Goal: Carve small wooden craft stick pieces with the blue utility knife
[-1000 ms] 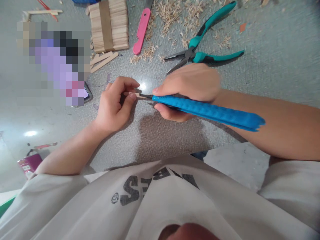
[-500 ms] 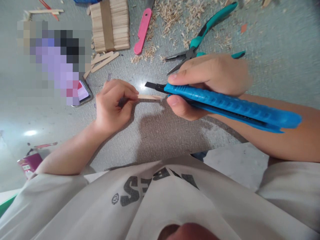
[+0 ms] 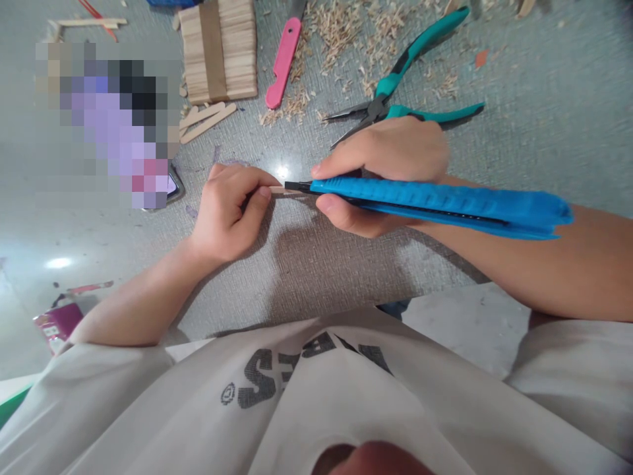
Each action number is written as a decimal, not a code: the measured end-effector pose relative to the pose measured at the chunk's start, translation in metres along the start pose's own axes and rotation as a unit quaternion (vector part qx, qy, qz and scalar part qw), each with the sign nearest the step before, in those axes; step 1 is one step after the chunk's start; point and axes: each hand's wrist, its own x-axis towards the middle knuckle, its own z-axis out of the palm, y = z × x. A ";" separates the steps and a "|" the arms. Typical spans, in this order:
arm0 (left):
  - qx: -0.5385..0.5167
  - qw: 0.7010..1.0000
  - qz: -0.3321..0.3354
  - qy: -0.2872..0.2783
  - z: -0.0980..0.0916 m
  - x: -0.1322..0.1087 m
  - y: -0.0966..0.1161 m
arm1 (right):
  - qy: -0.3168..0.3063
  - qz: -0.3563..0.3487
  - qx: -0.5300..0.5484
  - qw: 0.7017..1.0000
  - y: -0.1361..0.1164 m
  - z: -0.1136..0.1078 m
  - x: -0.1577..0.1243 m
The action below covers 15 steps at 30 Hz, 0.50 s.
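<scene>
Between thumb and fingers, my left hand (image 3: 232, 208) pinches a short wooden craft stick (image 3: 278, 190) low over the table. The stick's right part lies under the blade and is partly hidden. My right hand (image 3: 386, 158) is closed round a blue utility knife (image 3: 435, 201), thumb on one side and index finger on the other. Its dark blade points left and lies at the stick, close to my left fingertips. Whether the edge has entered the wood I cannot tell. Just beyond my right hand lie green-handled needle-nose pliers (image 3: 378, 105), their jaws apart.
A banded bundle of craft sticks (image 3: 240, 53) lies at the back, with loose sticks (image 3: 210, 122) before it. Beside it are a pink-handled knife (image 3: 284, 63) and wood shavings (image 3: 336, 30). A phone (image 3: 173, 185), mostly blurred out, lies left. A purple packet (image 3: 62, 323) sits lower left.
The utility knife has moved left and levelled out, its blade coming down onto the craft stick. My left hand has shifted slightly, and more of the pliers' lower handle shows.
</scene>
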 end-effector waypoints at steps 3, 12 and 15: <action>0.011 1.000 -0.009 -0.016 -0.001 -0.001 0.002 | -0.041 -0.059 0.004 0.997 0.001 -0.006 0.005; 0.026 0.999 -0.040 -0.023 -0.001 0.000 0.010 | -0.071 -0.048 0.020 0.996 -0.002 -0.004 0.007; 0.024 0.998 -0.049 -0.015 0.001 -0.001 0.010 | -0.063 -0.044 0.002 0.997 -0.005 -0.005 0.005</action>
